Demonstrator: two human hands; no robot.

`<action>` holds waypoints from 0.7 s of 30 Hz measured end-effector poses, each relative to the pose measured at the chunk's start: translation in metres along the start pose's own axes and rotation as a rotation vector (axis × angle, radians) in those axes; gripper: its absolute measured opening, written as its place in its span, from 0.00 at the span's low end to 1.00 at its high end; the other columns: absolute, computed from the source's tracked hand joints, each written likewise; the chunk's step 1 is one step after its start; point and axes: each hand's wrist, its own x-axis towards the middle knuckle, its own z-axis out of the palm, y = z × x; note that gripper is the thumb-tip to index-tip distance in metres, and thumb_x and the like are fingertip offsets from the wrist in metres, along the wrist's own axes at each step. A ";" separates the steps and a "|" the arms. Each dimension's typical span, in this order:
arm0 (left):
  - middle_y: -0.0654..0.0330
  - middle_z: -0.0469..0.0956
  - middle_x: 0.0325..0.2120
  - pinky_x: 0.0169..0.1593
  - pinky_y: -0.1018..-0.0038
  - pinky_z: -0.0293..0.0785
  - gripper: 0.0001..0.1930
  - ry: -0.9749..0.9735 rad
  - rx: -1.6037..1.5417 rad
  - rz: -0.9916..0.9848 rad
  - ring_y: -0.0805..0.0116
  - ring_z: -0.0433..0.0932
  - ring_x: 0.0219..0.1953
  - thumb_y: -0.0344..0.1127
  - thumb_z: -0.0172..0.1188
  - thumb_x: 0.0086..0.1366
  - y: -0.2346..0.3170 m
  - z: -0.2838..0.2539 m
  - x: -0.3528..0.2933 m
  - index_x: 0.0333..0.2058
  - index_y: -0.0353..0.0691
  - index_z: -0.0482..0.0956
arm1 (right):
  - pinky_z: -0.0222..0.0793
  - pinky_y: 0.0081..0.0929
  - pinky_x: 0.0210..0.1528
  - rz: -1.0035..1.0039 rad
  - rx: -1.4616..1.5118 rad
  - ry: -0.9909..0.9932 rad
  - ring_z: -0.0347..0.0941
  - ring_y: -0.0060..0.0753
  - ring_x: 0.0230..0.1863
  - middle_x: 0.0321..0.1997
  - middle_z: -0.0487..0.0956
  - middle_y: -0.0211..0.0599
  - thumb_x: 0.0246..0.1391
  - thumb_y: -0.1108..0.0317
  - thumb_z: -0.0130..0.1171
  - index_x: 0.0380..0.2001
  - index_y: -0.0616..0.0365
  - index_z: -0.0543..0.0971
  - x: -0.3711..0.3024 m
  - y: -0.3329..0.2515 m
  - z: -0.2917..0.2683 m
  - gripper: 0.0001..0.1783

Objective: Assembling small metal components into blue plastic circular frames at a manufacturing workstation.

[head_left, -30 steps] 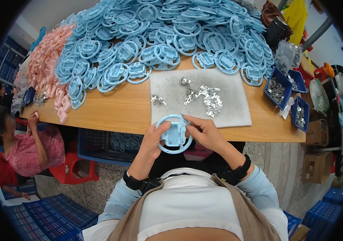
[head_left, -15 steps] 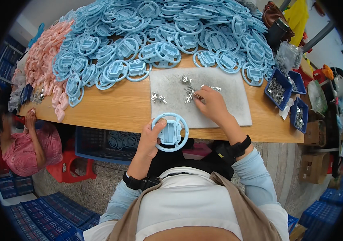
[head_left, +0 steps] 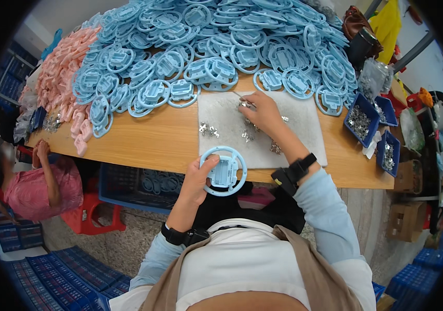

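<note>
My left hand (head_left: 198,179) grips the rim of a light blue plastic steering-wheel-shaped part (head_left: 224,172) at the table's front edge, its boxy hollow centre facing up. Over the light grey felt mat (head_left: 304,135), my right hand (head_left: 263,114) is closed in a pinch. A thin metal tool (head_left: 240,97) sticks out at its fingertips; its exact kind is not clear. Those fingers are at the farthest cluster of small shiny metal pieces (head_left: 246,104), partly covering it. Other clusters of metal pieces (head_left: 209,130) lie on the mat, some beneath my right hand and wrist.
A big heap of blue wheel parts (head_left: 221,41) fills the far table, beside a pile of pink plastic parts (head_left: 68,67). Blue bins of metal pieces (head_left: 361,118) stand at the right. A co-worker in pink (head_left: 45,186) sits at the left. A blue crate (head_left: 128,189) is below the table.
My right hand has moved away from me and slightly left, from the middle cluster to the farthest one. My left hand still holds the blue wheel part, almost in place.
</note>
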 end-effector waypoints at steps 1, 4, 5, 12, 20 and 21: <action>0.64 0.76 0.29 0.30 0.83 0.72 0.13 0.013 0.003 0.014 0.79 0.75 0.29 0.39 0.59 0.57 0.001 0.000 -0.001 0.37 0.37 0.74 | 0.66 0.27 0.30 0.058 0.030 -0.036 0.71 0.34 0.25 0.24 0.75 0.38 0.40 0.68 0.60 0.29 0.63 0.78 0.004 0.003 0.000 0.12; 0.64 0.76 0.29 0.29 0.83 0.72 0.13 0.055 -0.007 0.053 0.79 0.75 0.28 0.39 0.59 0.57 0.002 -0.003 -0.005 0.37 0.37 0.74 | 0.66 0.26 0.31 0.189 0.086 -0.153 0.71 0.32 0.25 0.24 0.76 0.39 0.39 0.68 0.59 0.28 0.63 0.78 0.013 0.007 -0.004 0.11; 0.64 0.75 0.29 0.29 0.83 0.72 0.13 0.064 -0.019 0.061 0.79 0.75 0.28 0.40 0.59 0.57 0.005 -0.005 -0.006 0.37 0.37 0.74 | 0.66 0.25 0.31 0.206 0.080 -0.192 0.71 0.32 0.25 0.23 0.76 0.39 0.39 0.68 0.59 0.27 0.63 0.78 0.012 0.010 -0.013 0.11; 0.65 0.75 0.29 0.30 0.84 0.71 0.13 0.043 0.023 0.033 0.80 0.74 0.29 0.39 0.59 0.57 0.008 -0.010 -0.005 0.38 0.38 0.74 | 0.66 0.26 0.30 0.218 0.181 -0.157 0.71 0.31 0.25 0.23 0.77 0.39 0.40 0.70 0.57 0.28 0.63 0.79 0.003 0.011 -0.029 0.10; 0.66 0.74 0.29 0.31 0.83 0.71 0.11 0.035 0.002 0.048 0.81 0.73 0.30 0.35 0.58 0.58 0.013 -0.004 -0.009 0.38 0.38 0.73 | 0.67 0.29 0.32 0.156 0.015 -0.348 0.72 0.35 0.28 0.28 0.77 0.43 0.41 0.69 0.58 0.30 0.62 0.80 0.034 0.004 -0.011 0.11; 0.66 0.74 0.29 0.31 0.83 0.71 0.11 0.038 0.006 0.051 0.81 0.73 0.30 0.35 0.58 0.58 0.012 -0.005 -0.010 0.38 0.38 0.73 | 0.67 0.29 0.33 0.137 0.032 -0.337 0.72 0.35 0.28 0.28 0.77 0.43 0.41 0.68 0.58 0.29 0.62 0.79 0.035 0.003 -0.012 0.11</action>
